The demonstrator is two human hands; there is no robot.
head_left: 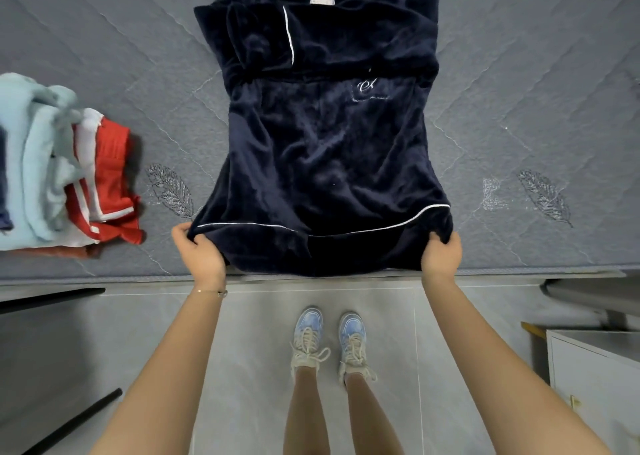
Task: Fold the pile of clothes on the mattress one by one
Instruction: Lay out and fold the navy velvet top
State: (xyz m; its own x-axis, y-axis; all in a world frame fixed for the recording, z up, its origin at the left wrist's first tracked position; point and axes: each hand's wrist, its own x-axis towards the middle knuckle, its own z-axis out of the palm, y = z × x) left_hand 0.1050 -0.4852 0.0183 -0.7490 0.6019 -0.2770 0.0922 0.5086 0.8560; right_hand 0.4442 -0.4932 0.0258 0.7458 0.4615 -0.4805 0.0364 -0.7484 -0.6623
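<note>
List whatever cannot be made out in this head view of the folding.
Stack of clothes: cut off by the left edge of the head view, so its items cannot be counted.
Left hand and right hand: fingertips hidden in the hem of the navy top they grip.
Collar label: text too small to read.
White cabinet: cut off by the right edge.

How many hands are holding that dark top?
2. The left hand grips the top at its near left hem corner, the right hand at its near right corner, both by the mattress edge.
</note>
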